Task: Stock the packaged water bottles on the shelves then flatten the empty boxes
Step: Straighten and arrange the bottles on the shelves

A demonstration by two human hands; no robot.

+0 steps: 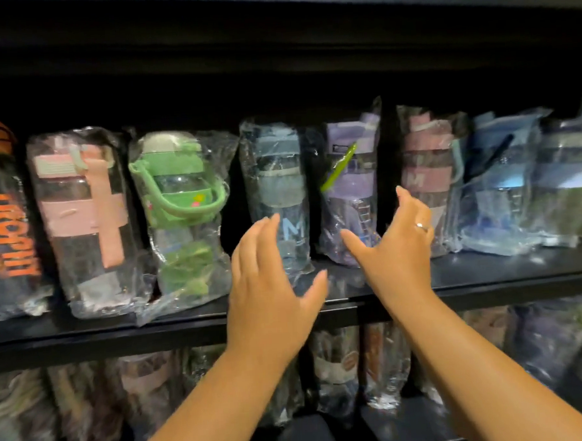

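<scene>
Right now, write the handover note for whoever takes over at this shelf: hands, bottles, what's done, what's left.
Hands: the left hand is open and empty, in front of the blue-grey bottle. The right hand is open and empty, in front of the purple bottle. Contact with either cannot be told.
Things: a row of bagged bottles stands on the middle shelf, and more bagged bottles stand below.
Done: both levels look stocked.
Left: probably straightening this pair. No boxes are in view, so flattening is unconfirmed.

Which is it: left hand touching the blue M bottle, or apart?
Cannot tell. In the head view the left hand overlaps the blue M bottle, blurred; neither contact nor a gap shows plainly.
</scene>
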